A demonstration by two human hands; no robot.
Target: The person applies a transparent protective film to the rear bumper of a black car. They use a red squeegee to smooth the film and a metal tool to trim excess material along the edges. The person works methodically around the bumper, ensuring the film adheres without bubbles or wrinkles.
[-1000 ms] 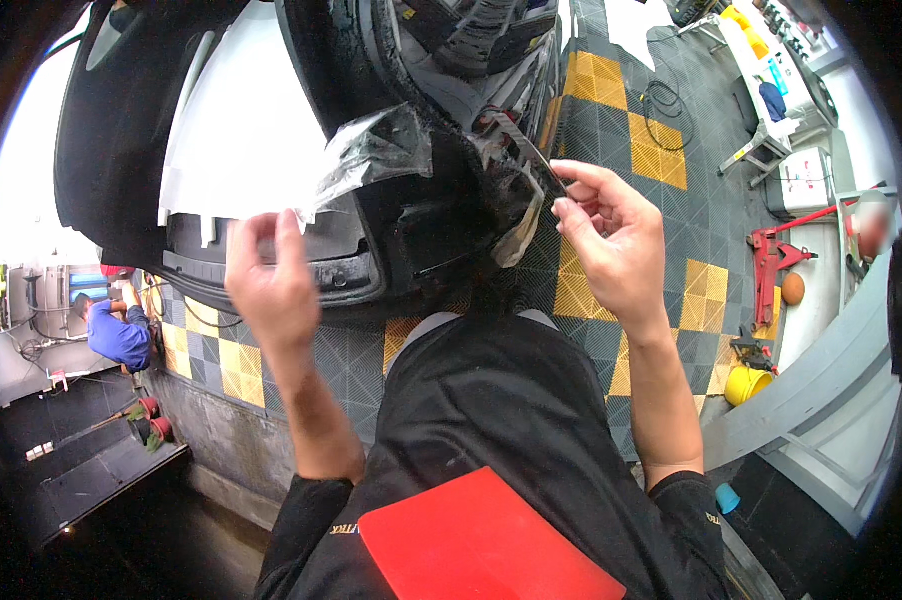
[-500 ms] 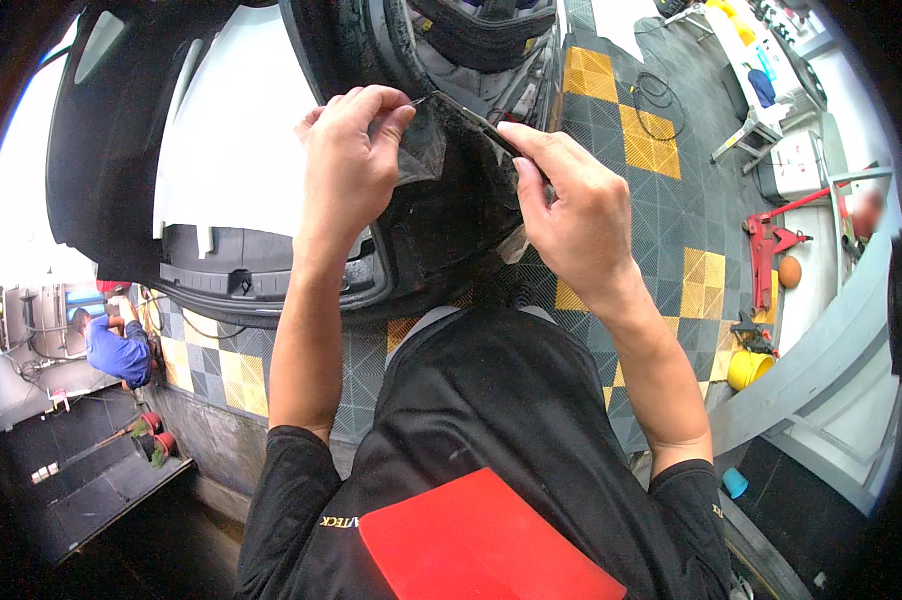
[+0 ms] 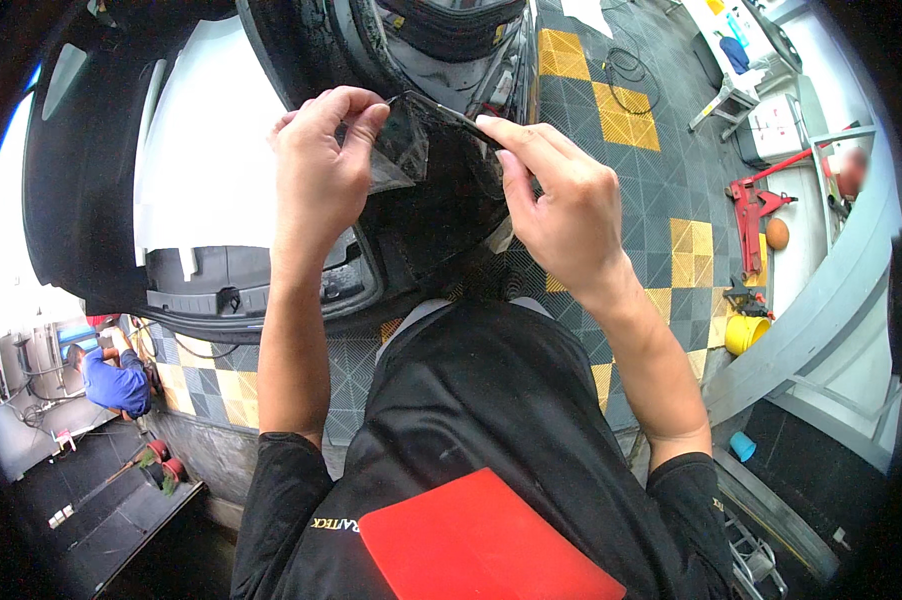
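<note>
Both my hands are raised over the corner of a black car's bodywork (image 3: pixel 441 235). My left hand (image 3: pixel 321 165) is closed in a pinch on the edge of a clear, wet-looking film (image 3: pixel 403 150), which hangs in a crumpled flap between my hands. My right hand (image 3: pixel 563 205) is closed around a slim dark tool (image 3: pixel 483 135), and its thin silvery end points toward the film's upper edge. My fingers cover most of the tool, so its exact kind does not show. A flat red piece (image 3: pixel 486 540) lies against my black shirt.
A white sheet (image 3: pixel 206 150) covers part of the car at left. Floor tiles (image 3: pixel 661 200) in grey and yellow run to the right, with a coiled cable (image 3: pixel 631 80), a red floor jack (image 3: pixel 751 215) and a yellow bucket (image 3: pixel 746 333). A person in blue (image 3: pixel 116 383) crouches far left.
The car, floor and my hands have shifted left in the picture as the view turned slightly. Both hands keep their grips, and the film flap is spread a little differently between them.
</note>
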